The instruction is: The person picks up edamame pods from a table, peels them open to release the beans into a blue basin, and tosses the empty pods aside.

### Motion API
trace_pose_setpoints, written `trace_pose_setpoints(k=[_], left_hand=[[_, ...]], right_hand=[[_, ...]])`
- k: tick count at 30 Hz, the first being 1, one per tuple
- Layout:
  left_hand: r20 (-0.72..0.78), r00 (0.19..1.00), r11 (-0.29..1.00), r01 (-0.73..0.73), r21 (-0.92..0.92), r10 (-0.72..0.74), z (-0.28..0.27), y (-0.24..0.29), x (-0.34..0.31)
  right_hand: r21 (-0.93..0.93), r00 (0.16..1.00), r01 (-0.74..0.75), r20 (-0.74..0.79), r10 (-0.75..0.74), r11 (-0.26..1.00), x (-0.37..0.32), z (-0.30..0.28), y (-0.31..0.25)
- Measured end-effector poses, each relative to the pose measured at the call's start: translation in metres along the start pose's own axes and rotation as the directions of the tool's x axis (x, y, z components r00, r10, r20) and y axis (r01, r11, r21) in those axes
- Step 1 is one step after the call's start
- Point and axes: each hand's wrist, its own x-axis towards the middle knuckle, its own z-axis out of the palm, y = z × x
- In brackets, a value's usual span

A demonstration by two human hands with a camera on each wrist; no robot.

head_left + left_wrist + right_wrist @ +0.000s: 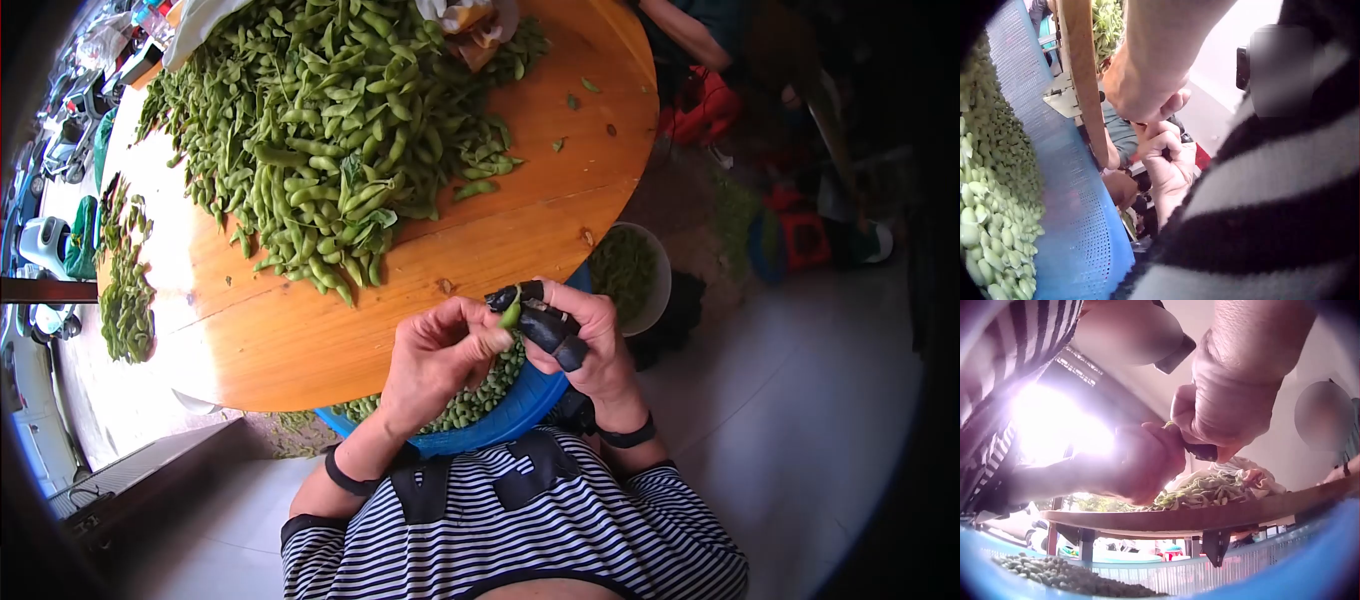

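In the head view the left hand (432,362) pinches one end of a green pod (511,314) between thumb and finger. Black wrapping covers fingers of the right hand (588,345), which grips the same pod from the other side. Both hands meet over a blue basket (470,438) of shelled beans (467,408). From the left wrist view, the left hand (1147,94) is close against the right hand (1169,165); the pod is hidden there. The right wrist view shows the left hand (1147,464) touching the pod beside the right hand (1225,419).
A large heap of pods (330,130) covers much of the round wooden table (480,255). A smaller pile (127,310) lies at its left edge. Right of the table stands a pale bucket (655,285) holding green matter. Another person's arm (690,32) shows at the top right.
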Motion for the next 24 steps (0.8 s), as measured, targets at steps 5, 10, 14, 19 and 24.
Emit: trace_pose_setpoints(k=[5, 10, 14, 19, 24], left_hand=[[-0.019, 0.962, 0.777, -0.207, 0.595, 0.271, -0.01, -0.017, 0.001], [-0.016, 0.978, 0.82, -0.164, 0.548, 0.207, -0.001, -0.003, 0.001], [-0.025, 0.996, 0.933, 0.084, 0.35, -0.08, 0.0, 0.008, 0.001], [-0.065, 0.998, 0.939, 0.031, 0.342, -0.009, 0.012, -0.002, -0.004], [-0.176, 0.969, 0.885, -0.073, 0.459, 0.171, 0.018, -0.016, -0.006]], right_hand=[[-0.499, 0.984, 0.141, -0.023, -0.176, 0.855, 0.001, 0.003, 0.0], [-0.579, 0.961, 0.175, -0.077, -0.267, 0.796, 0.0, 0.004, 0.009], [-0.65, 0.949, 0.195, -0.063, -0.308, 0.734, -0.001, 0.005, 0.01], [-0.8, 0.862, 0.268, -0.05, -0.504, 0.536, -0.005, 0.023, 0.027], [-0.842, 0.857, 0.261, -0.023, -0.514, 0.472, -0.01, 0.029, 0.033]])
